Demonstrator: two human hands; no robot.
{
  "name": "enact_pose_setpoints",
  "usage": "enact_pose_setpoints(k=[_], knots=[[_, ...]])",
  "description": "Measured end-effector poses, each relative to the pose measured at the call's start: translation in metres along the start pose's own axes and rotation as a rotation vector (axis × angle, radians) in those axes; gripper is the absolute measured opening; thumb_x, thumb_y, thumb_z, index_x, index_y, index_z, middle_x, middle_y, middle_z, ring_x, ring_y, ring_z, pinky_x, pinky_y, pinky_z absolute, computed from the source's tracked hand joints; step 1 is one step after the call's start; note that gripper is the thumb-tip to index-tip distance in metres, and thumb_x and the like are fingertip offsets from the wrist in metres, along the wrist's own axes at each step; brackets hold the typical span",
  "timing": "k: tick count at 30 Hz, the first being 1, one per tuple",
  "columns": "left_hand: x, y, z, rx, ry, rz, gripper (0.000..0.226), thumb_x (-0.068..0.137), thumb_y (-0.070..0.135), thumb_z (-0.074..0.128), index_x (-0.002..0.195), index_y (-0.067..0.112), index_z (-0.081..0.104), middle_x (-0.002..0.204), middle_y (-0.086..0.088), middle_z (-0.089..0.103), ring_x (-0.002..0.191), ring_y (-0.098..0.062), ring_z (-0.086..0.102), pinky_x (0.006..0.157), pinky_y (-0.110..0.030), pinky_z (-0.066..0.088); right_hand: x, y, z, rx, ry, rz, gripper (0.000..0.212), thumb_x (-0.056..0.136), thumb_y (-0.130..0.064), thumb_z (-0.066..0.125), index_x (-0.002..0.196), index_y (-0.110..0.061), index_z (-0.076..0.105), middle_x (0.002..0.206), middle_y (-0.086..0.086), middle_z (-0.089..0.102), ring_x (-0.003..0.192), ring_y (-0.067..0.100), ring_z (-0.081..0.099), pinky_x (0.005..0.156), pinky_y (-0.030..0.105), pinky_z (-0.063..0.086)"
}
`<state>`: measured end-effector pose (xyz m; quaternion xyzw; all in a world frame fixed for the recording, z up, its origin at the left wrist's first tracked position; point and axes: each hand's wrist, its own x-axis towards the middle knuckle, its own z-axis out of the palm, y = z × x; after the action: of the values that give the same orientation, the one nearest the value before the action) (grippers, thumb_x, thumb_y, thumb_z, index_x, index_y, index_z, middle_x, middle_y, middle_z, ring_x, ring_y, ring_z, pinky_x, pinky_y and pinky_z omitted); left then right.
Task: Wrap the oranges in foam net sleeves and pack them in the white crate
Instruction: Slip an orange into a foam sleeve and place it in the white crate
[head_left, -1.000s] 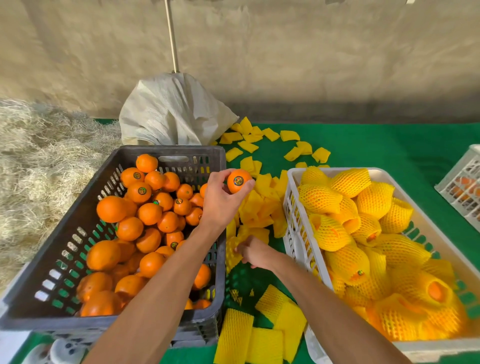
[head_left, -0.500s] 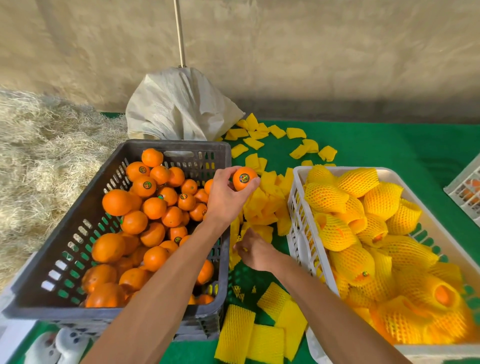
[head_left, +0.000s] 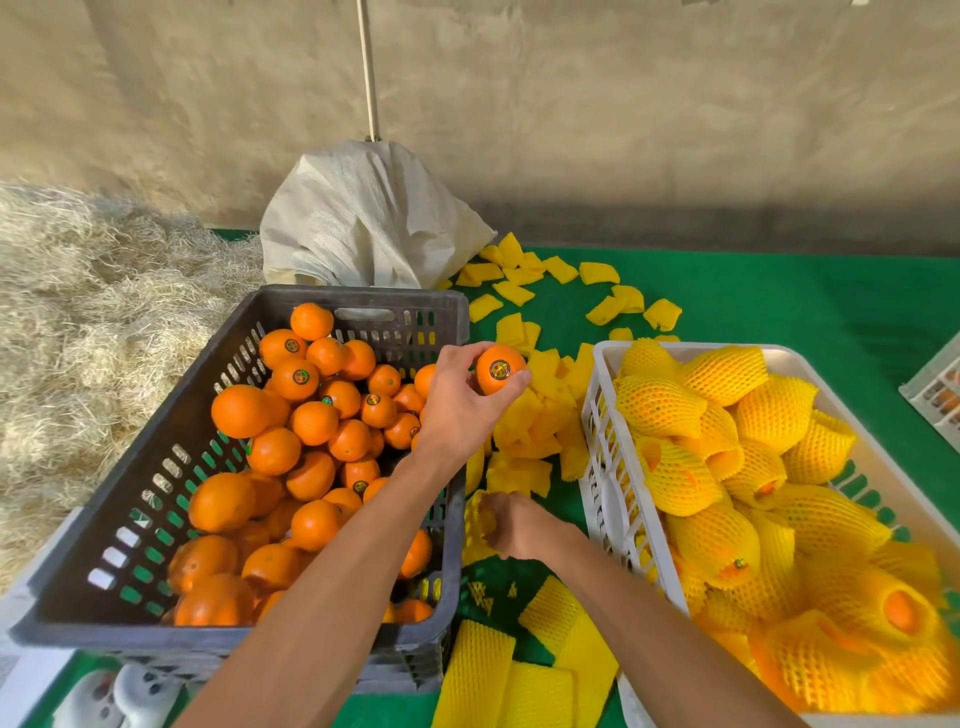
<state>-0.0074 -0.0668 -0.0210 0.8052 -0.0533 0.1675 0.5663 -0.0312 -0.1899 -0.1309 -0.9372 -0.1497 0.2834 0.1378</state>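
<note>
My left hand holds one stickered orange above the right rim of the dark grey crate, which is full of bare oranges. Lower down, between the two crates, my right hand pinches a yellow foam net sleeve from the loose pile. The white crate on the right holds several oranges wrapped in yellow sleeves.
Flat sleeves lie at the near edge and others are scattered on the green cloth behind. A white sack stands at the back, straw fills the left, and another white crate shows at the right edge.
My left hand has kept the orange almost in place. My right hand has closed on a sleeve in the gap between the crates.
</note>
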Motion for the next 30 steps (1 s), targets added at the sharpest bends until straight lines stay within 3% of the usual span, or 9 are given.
enact_pose_setpoints(k=[5, 9, 14, 17, 19, 22, 26, 30], knots=[[-0.001, 0.012, 0.003, -0.170, -0.046, 0.023, 0.066, 0.082, 0.039, 0.086, 0.140, 0.027, 0.058, 0.131, 0.004, 0.052, 0.116, -0.017, 0.062, 0.091, -0.028, 0.058, -0.002, 0.000, -0.012, -0.092, 0.105, 0.048, 0.062, 0.090, -0.043, 0.070, 0.137, -0.015, 0.042, 0.127, 0.016, 0.064, 0.120, 0.036, 0.061, 0.090, 0.040, 0.049], [-0.003, 0.026, 0.005, -0.307, -0.074, -0.075, 0.058, 0.082, 0.032, 0.087, 0.133, 0.026, 0.062, 0.125, 0.002, 0.066, 0.109, -0.014, 0.068, 0.088, -0.026, 0.058, -0.007, 0.004, -0.027, -0.111, 0.164, 0.085, 0.090, 0.085, -0.061, 0.069, 0.148, -0.013, 0.026, 0.135, 0.011, 0.059, 0.125, 0.034, 0.058, 0.095, 0.041, 0.047], [-0.004, 0.034, 0.000, -0.400, -0.219, -0.219, 0.028, 0.086, 0.035, 0.082, 0.111, 0.022, 0.079, 0.106, 0.002, 0.079, 0.101, -0.012, 0.073, 0.090, -0.028, 0.053, -0.023, 0.012, -0.067, 0.059, 0.372, 0.047, 0.094, 0.075, -0.069, 0.070, 0.143, -0.017, 0.030, 0.139, 0.012, 0.055, 0.125, 0.038, 0.058, 0.098, 0.046, 0.049], [-0.005, 0.036, 0.002, -0.377, -0.347, -0.310, 0.022, 0.084, 0.041, 0.083, 0.103, 0.030, 0.082, 0.121, 0.001, 0.075, 0.118, -0.012, 0.067, 0.104, -0.034, 0.048, -0.035, 0.016, -0.091, 0.044, 0.426, 0.003, 0.093, 0.074, -0.072, 0.064, 0.151, -0.030, 0.034, 0.148, 0.010, 0.052, 0.125, 0.035, 0.059, 0.099, 0.045, 0.052], [-0.007, 0.034, 0.004, -0.309, -0.434, -0.314, 0.032, 0.079, 0.047, 0.085, 0.105, 0.029, 0.083, 0.142, 0.000, 0.063, 0.139, -0.013, 0.050, 0.117, -0.042, 0.039, -0.044, 0.022, -0.102, 0.105, 0.434, -0.016, 0.085, 0.069, -0.075, 0.062, 0.144, -0.039, 0.043, 0.138, 0.002, 0.061, 0.117, 0.030, 0.062, 0.095, 0.042, 0.055], [-0.009, 0.034, 0.002, -0.246, -0.541, -0.278, 0.042, 0.073, 0.054, 0.085, 0.107, 0.029, 0.082, 0.152, 0.003, 0.052, 0.147, -0.006, 0.036, 0.120, -0.044, 0.034, -0.055, 0.031, -0.108, 0.291, 0.426, -0.002, 0.093, 0.069, -0.067, 0.078, 0.149, -0.036, 0.041, 0.136, 0.000, 0.062, 0.119, 0.028, 0.062, 0.099, 0.045, 0.054], [-0.012, 0.039, 0.004, -0.289, -0.583, -0.353, 0.054, 0.072, 0.055, 0.087, 0.109, 0.016, 0.081, 0.118, -0.004, 0.076, 0.119, -0.023, 0.068, 0.111, -0.048, 0.048, -0.065, 0.035, -0.106, 0.321, 0.440, -0.031, 0.093, 0.072, -0.053, 0.082, 0.151, -0.033, 0.038, 0.136, 0.003, 0.063, 0.116, 0.029, 0.064, 0.095, 0.047, 0.055], [-0.010, 0.039, 0.000, -0.267, -0.635, -0.371, 0.053, 0.078, 0.054, 0.084, 0.105, 0.008, 0.080, 0.111, -0.007, 0.078, 0.111, -0.026, 0.071, 0.109, -0.043, 0.050, -0.072, 0.035, -0.102, 0.438, 0.435, -0.087, 0.087, 0.058, -0.052, 0.074, 0.136, -0.034, 0.041, 0.098, 0.001, 0.072, 0.090, 0.026, 0.071, 0.081, 0.052, 0.060]])
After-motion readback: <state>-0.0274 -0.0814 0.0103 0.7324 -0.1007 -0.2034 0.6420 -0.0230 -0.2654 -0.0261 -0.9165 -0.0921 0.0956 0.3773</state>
